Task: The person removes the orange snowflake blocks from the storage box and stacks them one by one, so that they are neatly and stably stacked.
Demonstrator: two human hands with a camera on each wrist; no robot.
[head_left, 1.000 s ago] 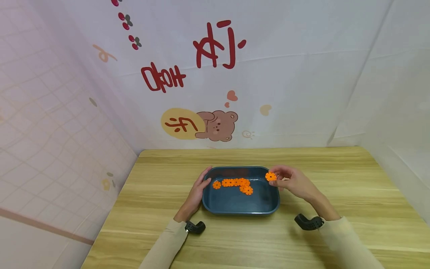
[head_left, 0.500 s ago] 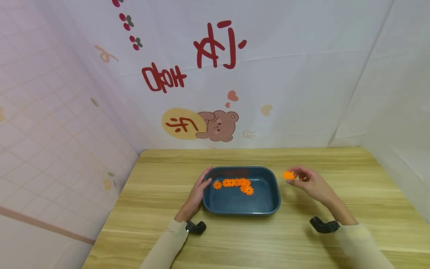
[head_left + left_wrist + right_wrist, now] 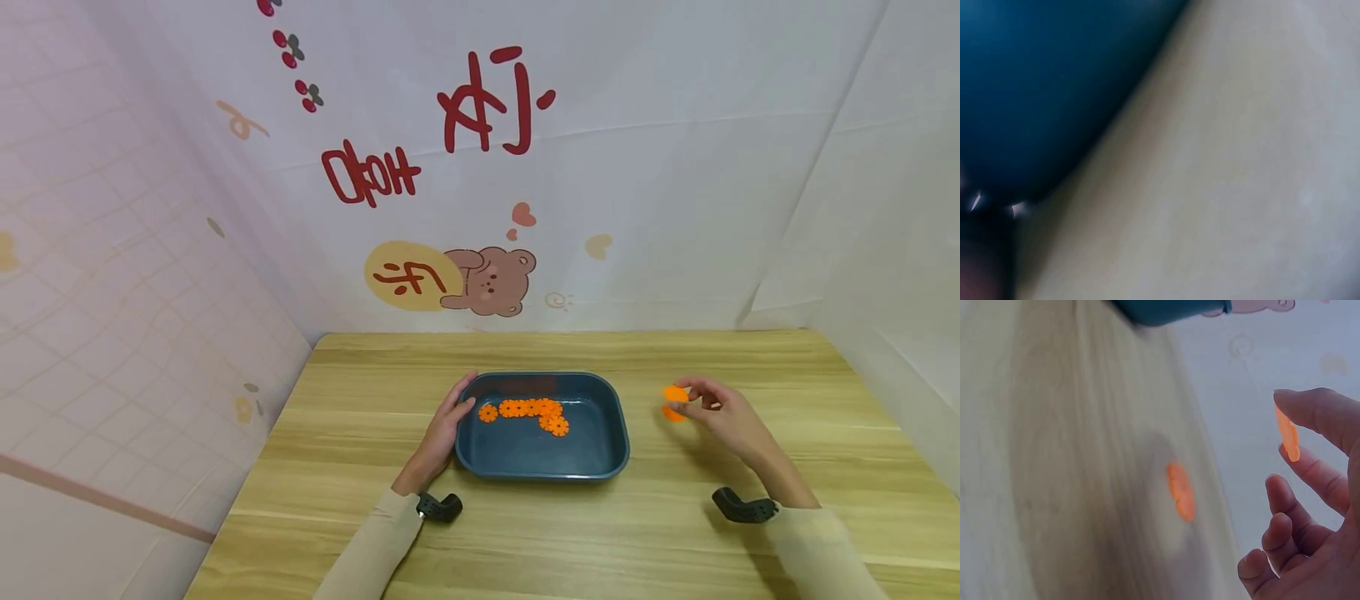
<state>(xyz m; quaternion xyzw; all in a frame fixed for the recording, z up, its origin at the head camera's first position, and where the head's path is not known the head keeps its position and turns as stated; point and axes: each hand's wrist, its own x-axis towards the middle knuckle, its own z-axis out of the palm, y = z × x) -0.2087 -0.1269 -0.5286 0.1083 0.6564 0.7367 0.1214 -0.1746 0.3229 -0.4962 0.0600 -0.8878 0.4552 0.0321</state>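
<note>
In the head view my left hand (image 3: 441, 425) grips the left end of a dark blue rectangular basin (image 3: 540, 477), thumb over the rim. Inside lie several orange snowflake building discs (image 3: 558, 427), most in a bent row, one apart at the left. Right of the basin, my right hand (image 3: 716, 410) pinches another orange snowflake building disc (image 3: 1287, 434) edge-on between thumb and index finger, other fingers curled. A second orange disc (image 3: 1180, 491) shows against the table below that hand, blurred in the head view. The left wrist view has only the basin's side (image 3: 1054, 81) and blurred tabletop.
The light wooden table (image 3: 555, 542) runs back to a white printed cloth (image 3: 660, 192) with red characters and a bear. Another cloth with a grid pattern (image 3: 112, 333) borders the left. Black camera mounts (image 3: 742, 506) sit on both wrists.
My right hand has moved right, from over the basin's right rim to beside it, with the disc. A second orange disc now shows under it. The left hand stays on the basin.
</note>
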